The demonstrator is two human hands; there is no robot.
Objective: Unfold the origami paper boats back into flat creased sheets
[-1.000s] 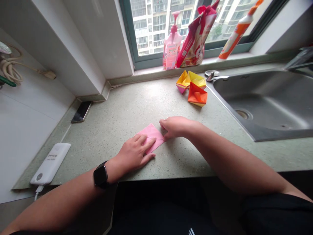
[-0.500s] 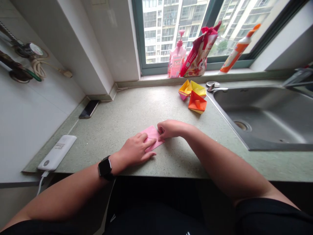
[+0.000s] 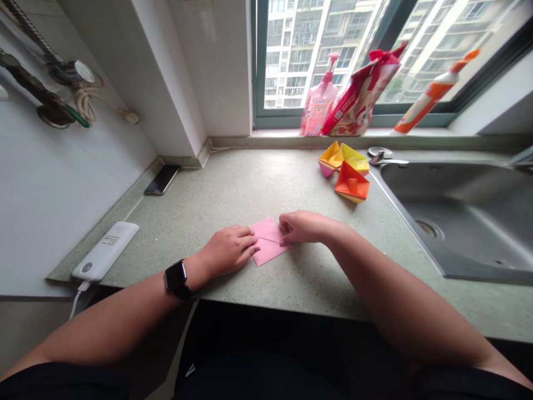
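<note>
A folded square of pink paper (image 3: 270, 244) lies on the counter, with a crease line running across it. My left hand (image 3: 229, 247), a black watch at its wrist, rests on the paper's left corner, fingers lying flat and the thumb alongside. At the right corner, my right hand (image 3: 302, 226) is curled, its thumb and fingertips closed on the paper's edge. Farther back and to the right stand three folded paper shapes: an orange-red one (image 3: 352, 182), a yellow one (image 3: 355, 159) and a yellow-orange one (image 3: 331, 158) with pink.
A steel sink (image 3: 458, 205) is set into the counter (image 3: 200, 200) on the right. On the left lie a phone (image 3: 162, 179) and a white power bank (image 3: 106, 251) with a cable. A pump bottle (image 3: 320, 105), a red bag (image 3: 360, 100) and an orange-white bottle (image 3: 431, 97) line the windowsill.
My left hand has slid left off the paper's middle to its left corner, uncovering the crease. My right hand stays at the right corner. The whole view has shifted slightly.
</note>
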